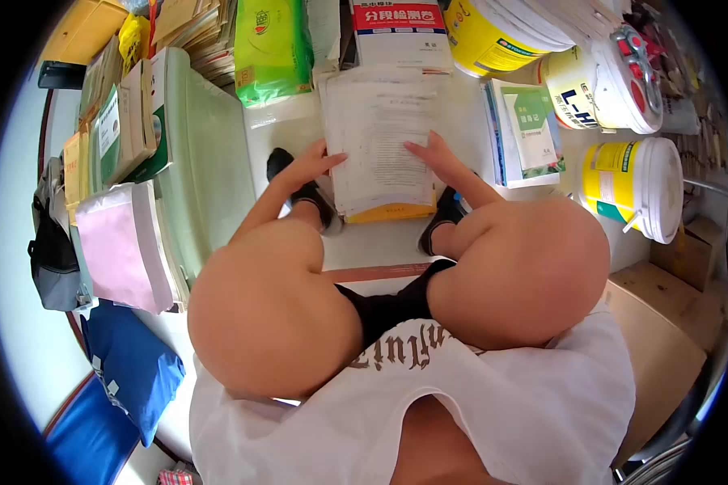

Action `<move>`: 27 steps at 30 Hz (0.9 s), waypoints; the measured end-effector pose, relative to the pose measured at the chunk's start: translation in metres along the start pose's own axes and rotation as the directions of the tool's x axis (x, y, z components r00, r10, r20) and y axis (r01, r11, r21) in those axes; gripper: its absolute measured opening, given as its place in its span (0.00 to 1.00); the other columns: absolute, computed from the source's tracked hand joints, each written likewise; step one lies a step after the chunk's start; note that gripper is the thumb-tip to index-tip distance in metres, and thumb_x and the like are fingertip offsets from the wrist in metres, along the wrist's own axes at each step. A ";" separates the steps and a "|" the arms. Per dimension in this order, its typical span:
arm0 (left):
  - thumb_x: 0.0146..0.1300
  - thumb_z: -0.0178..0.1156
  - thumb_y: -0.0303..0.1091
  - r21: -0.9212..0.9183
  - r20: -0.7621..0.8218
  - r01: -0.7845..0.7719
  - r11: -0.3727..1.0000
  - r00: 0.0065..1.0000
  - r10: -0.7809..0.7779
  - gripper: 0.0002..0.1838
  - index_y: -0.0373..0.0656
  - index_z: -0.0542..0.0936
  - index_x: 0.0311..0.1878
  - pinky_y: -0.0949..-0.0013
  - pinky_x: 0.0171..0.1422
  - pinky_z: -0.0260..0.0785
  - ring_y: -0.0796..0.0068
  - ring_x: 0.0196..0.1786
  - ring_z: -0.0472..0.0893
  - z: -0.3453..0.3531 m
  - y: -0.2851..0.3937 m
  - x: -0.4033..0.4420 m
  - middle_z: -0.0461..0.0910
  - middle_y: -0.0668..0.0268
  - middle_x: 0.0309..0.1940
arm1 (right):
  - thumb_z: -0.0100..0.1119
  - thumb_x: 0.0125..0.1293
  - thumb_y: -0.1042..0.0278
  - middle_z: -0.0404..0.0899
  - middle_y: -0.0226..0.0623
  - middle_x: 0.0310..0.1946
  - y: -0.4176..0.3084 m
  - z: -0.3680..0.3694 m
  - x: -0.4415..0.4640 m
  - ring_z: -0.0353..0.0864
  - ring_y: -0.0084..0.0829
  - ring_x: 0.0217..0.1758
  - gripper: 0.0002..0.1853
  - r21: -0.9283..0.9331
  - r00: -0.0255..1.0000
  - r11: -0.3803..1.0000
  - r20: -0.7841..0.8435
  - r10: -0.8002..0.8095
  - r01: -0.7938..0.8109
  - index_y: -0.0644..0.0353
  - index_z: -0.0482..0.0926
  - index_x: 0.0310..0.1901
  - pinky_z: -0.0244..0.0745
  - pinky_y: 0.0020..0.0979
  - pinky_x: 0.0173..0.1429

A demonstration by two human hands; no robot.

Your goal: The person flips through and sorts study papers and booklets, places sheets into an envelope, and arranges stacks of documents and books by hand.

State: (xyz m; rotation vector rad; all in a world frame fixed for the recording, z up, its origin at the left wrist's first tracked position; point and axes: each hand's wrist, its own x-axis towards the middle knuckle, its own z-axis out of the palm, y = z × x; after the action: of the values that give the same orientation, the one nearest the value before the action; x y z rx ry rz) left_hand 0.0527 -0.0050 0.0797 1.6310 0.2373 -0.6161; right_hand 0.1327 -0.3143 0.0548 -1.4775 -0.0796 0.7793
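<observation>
A stack of printed papers [384,145] lies between my feet, its edges slightly uneven. A yellow sheet or cover [392,212] shows beneath its near edge. My left hand [315,162] grips the stack's left side with the thumb over the top sheet. On the opposite edge, my right hand [438,158] holds it the same way, thumb on the page. The other fingers of both hands are partly hidden along the sides. Just beyond the papers is a red and white test-paper booklet [400,32].
A green plastic package [273,52] lies at the far left of the papers. Books [526,133] are stacked to the right, near yellow and white buckets [631,186]. A pale green bin [206,162] with books stands left. Cardboard boxes [655,303] sit at lower right.
</observation>
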 end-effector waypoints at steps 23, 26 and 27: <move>0.68 0.66 0.36 -0.060 0.197 -0.028 0.998 0.980 0.039 0.27 0.42 0.74 0.69 0.70 0.56 0.75 0.75 0.49 0.82 -0.077 -0.047 0.059 0.82 0.65 0.51 | 0.69 0.65 0.60 0.84 0.41 0.49 -0.039 -0.088 0.077 0.85 0.31 0.49 0.26 -0.663 0.963 0.742 0.124 0.241 -0.101 0.59 0.77 0.62 0.81 0.33 0.51; 0.66 0.67 0.30 0.187 0.143 -0.173 0.967 0.979 0.147 0.27 0.43 0.74 0.68 0.68 0.56 0.76 0.73 0.48 0.83 -0.074 -0.030 0.074 0.81 0.63 0.52 | 0.70 0.62 0.62 0.82 0.45 0.51 -0.016 -0.079 0.113 0.84 0.41 0.51 0.29 -0.752 0.910 0.520 0.388 -0.147 0.405 0.58 0.75 0.64 0.81 0.37 0.56; 0.65 0.67 0.28 0.355 0.040 -0.180 0.917 0.983 0.177 0.27 0.44 0.74 0.68 0.67 0.55 0.76 0.71 0.48 0.82 -0.071 -0.023 0.074 0.80 0.61 0.52 | 0.71 0.59 0.65 0.80 0.46 0.51 -0.012 -0.073 0.121 0.83 0.45 0.53 0.29 -0.795 0.892 0.408 0.419 -0.168 0.450 0.58 0.75 0.63 0.80 0.39 0.57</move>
State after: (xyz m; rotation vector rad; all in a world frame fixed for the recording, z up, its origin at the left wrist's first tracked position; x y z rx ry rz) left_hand 0.1211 0.0529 0.0246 1.9756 -0.0352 -0.5461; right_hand 0.2658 -0.3142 0.0063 -2.2290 -1.1284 0.6261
